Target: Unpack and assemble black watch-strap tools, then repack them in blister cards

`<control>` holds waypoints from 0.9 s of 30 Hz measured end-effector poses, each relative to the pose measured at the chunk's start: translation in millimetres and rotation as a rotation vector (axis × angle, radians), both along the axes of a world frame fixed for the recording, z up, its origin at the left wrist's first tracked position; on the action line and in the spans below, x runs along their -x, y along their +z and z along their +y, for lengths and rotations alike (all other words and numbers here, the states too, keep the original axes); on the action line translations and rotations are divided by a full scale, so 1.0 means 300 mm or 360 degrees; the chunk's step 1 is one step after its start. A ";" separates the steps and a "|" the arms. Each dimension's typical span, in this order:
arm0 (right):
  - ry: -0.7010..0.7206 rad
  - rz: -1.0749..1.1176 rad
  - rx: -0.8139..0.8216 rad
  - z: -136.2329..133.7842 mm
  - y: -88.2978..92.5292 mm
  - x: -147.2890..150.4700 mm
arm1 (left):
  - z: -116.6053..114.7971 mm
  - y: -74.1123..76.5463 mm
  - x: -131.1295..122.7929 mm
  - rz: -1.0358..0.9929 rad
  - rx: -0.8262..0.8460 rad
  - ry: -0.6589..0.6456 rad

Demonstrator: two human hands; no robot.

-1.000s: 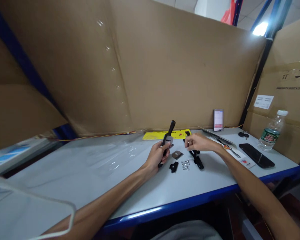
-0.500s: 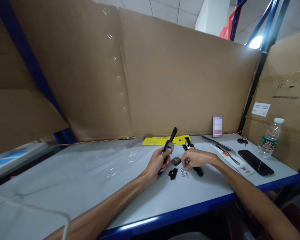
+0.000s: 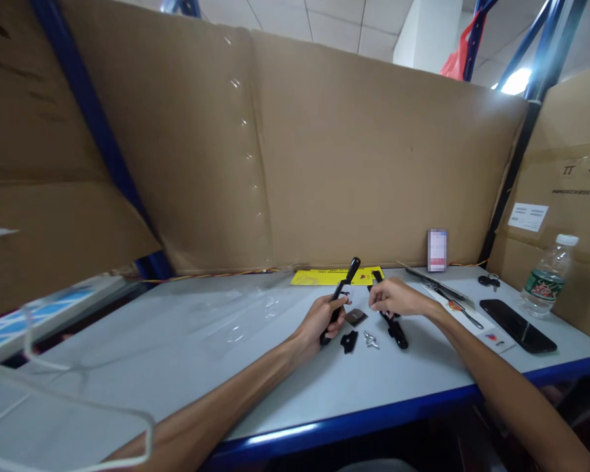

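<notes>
My left hand (image 3: 319,318) is closed around the lower handle of a black spokeshave (image 3: 353,269), which it holds up at a slant with a bright metal plate at its middle. To the right, my right hand (image 3: 396,298) has its fingers pinched together near that plate; whatever they hold is too small to make out. Under the hands lie a flat metal blade (image 3: 356,318), a notched black plate (image 3: 349,341) and a little heap of silvery screws (image 3: 371,339). A second black spokeshave (image 3: 397,333) rests on the table, partly covered by my right hand.
A yellow printed sheet (image 3: 314,277) lies at the back, beside clear plastic film (image 3: 246,321). Rightward are a carded tool (image 3: 465,314), a black phone (image 3: 518,326), keys (image 3: 489,281) and a bottle (image 3: 545,282). A white cable (image 3: 78,396) loops at front left.
My right hand has lifted from the heap of screws and moved up, its fingers still pinched. The left hand keeps its hold on the spokeshave. The camera view has shifted slightly.
</notes>
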State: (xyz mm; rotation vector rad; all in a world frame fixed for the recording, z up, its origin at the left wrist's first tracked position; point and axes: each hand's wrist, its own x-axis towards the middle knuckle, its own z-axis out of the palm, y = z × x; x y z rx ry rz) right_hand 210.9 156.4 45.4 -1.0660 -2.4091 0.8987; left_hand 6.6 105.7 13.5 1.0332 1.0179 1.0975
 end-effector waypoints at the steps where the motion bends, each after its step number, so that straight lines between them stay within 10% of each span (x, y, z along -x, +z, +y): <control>1: -0.0037 0.0101 0.0028 0.005 0.001 -0.002 | -0.004 0.002 -0.001 0.0005 -0.0001 -0.0012; 8: -0.0240 0.0591 0.0265 0.011 0.015 0.015 | -0.020 0.015 -0.004 0.0001 0.0012 -0.0094; 27: -0.0262 0.0629 -0.0297 0.012 -0.031 0.066 | -0.034 0.023 -0.020 0.0104 0.0076 -0.0236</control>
